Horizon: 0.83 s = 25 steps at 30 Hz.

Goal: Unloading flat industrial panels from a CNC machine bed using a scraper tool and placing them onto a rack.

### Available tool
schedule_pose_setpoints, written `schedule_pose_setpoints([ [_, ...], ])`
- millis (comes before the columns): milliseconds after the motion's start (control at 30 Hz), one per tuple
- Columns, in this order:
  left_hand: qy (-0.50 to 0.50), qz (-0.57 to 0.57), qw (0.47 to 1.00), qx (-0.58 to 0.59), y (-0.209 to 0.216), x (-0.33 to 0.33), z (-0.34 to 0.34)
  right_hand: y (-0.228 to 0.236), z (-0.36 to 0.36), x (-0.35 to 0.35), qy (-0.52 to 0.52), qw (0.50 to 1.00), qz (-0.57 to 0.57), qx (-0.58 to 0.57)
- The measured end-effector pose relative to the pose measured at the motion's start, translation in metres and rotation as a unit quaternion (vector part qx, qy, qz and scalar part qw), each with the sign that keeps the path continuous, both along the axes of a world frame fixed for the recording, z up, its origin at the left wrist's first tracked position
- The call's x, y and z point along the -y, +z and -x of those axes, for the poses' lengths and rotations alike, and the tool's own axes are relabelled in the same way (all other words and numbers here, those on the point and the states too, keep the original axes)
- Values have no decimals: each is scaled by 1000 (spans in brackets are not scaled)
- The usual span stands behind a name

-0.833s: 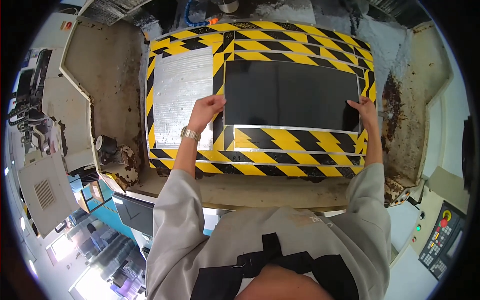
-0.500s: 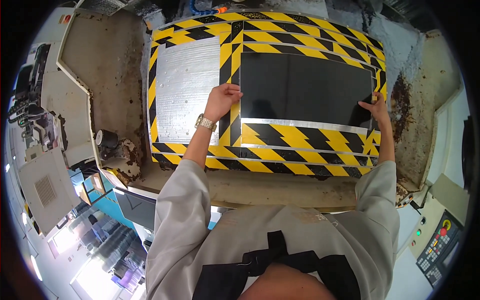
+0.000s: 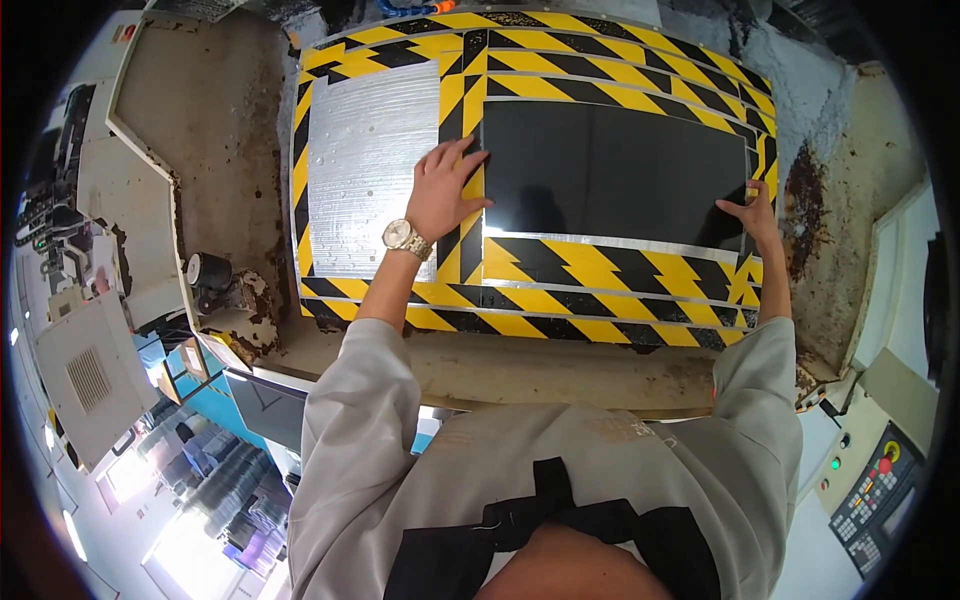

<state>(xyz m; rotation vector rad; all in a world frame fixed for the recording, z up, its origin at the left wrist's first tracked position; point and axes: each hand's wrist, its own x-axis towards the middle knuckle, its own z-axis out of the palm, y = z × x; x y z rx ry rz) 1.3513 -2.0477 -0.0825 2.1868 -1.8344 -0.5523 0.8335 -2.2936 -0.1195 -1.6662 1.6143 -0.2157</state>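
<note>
A dark, glossy black rectangular panel (image 3: 620,170) lies flat on a bed (image 3: 560,330) covered with yellow-and-black striped tape. At its left edge my left hand (image 3: 443,190) is open, fingers spread, with the fingertips and thumb touching that edge. A metal-banded watch (image 3: 398,235) is on the left wrist. My right hand (image 3: 757,212) holds the panel's right edge: its thumb rests on the black surface and its bent fingers sit along the side. The tips of those fingers are hidden. Left of the panel is a ribbed silver plate (image 3: 365,170), dotted with droplets.
Rusty, stained machine walls (image 3: 225,120) flank the bed. A blue hose with an orange nozzle (image 3: 443,7) shows at the far edge. A black cylindrical part (image 3: 208,272) stands at the left, and a control panel with buttons (image 3: 875,490) at the lower right.
My left hand has opened from a pinch at the panel's left edge into spread fingers along it. The right hand keeps its place; the view has shifted slightly.
</note>
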Motion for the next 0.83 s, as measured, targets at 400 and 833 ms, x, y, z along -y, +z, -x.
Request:
schedule_pose_setpoints([
  [400,-143,-54,978,138,-11,-1,-13,-1,-3,-2,8,998,39,-49],
  [833,-148,-41,980,125,0,0,-12,15,-19,-6,18,996,26,-88],
])
